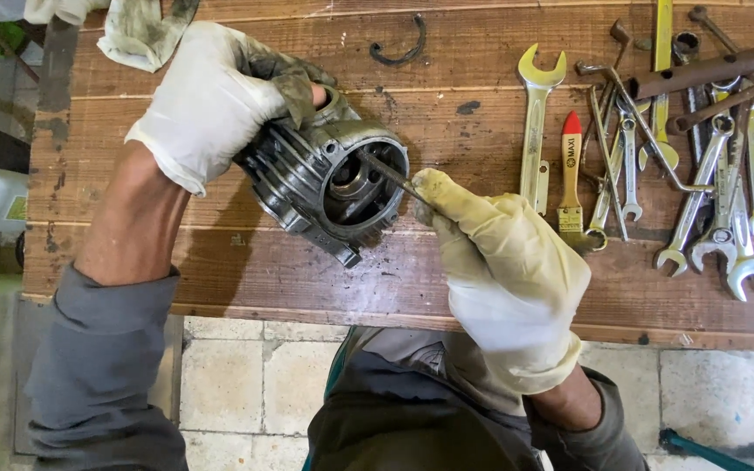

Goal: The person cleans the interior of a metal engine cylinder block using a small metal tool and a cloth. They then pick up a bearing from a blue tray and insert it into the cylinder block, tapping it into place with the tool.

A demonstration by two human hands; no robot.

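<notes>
Gripping one finned cylinder (329, 187) (two gloved hands), one thin tool (392, 177) inside

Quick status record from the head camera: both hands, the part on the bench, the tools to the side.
left hand: gloved, grips the finned metal cylinder from behind
right hand: gloved, holds a thin metal tool, tip inside the cylinder's open bore
cylinder: lies on its side on the wooden bench, opening toward the right hand
snap ring: loose on the bench above the cylinder
wrenches: piled at the right
small brush: beside an open-end wrench
</notes>
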